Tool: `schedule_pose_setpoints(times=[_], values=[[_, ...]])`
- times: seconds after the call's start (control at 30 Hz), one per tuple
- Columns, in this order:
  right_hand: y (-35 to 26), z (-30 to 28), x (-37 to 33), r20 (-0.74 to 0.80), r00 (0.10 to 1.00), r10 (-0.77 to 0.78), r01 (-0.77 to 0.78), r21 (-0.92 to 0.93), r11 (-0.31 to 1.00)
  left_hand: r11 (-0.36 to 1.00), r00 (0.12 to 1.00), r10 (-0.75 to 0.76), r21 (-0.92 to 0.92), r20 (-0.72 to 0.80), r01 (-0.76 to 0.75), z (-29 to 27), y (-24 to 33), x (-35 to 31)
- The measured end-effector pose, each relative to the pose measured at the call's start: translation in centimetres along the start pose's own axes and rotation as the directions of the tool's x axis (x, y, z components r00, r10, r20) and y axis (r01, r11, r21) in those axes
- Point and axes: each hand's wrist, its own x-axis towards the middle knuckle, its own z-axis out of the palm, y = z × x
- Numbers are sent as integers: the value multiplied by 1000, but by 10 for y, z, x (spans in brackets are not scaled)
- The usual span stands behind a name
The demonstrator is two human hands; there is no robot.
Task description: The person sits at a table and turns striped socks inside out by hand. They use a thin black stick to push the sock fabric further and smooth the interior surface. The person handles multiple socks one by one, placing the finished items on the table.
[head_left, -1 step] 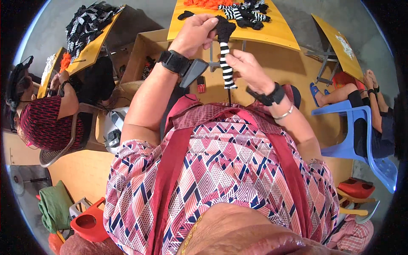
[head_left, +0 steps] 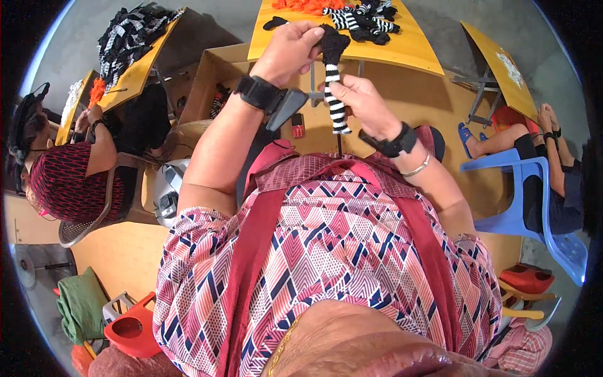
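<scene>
1. While the person sits facing a yellow tabletop, I see both bare hands raised over the gap between it and the lap, with one slim knitted piece stretched between them.
2. The knitted piece has a bunched, all-black end farthest from the body and a narrow tube in black and white stripes running back toward the lap. Its long axis lies almost in line with the person's middle, leaning only slightly.
3. The left hand is at the black end, on its left side. Its grip is narrow, thumb and fingers pinching the edge of the knit.
4. The right hand comes in from the right, partway along the stripes, and is clearly the nearer hand to the tube's loose end. Its grip looks closed on the tube, thumb against the stripes; I cannot see what the hidden fingertips do.
5. Just below that loose end, a thin dark rod stands in line with the tube. Whether it goes inside, I cannot tell.
6. Beyond the hands, on the tabletop, lie striped knitted pieces and a fluffy orange heap.
</scene>
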Motion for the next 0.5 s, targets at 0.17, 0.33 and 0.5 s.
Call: schedule_pose_setpoints(times=[0.17, 0.33, 0.5], values=[[5, 1, 4, -151, 964, -221, 216, -49, 975, 857, 954, 299, 439, 6, -271, -1, -17, -1], [-15, -16, 15, -155, 975, -160, 133, -167, 977, 876, 977, 200, 431, 79, -214, 15, -39, -24], [6, -8, 0, -117, 976, -181, 147, -254, 956, 917, 986, 164, 365, 27, -163, 17, -45, -34]])
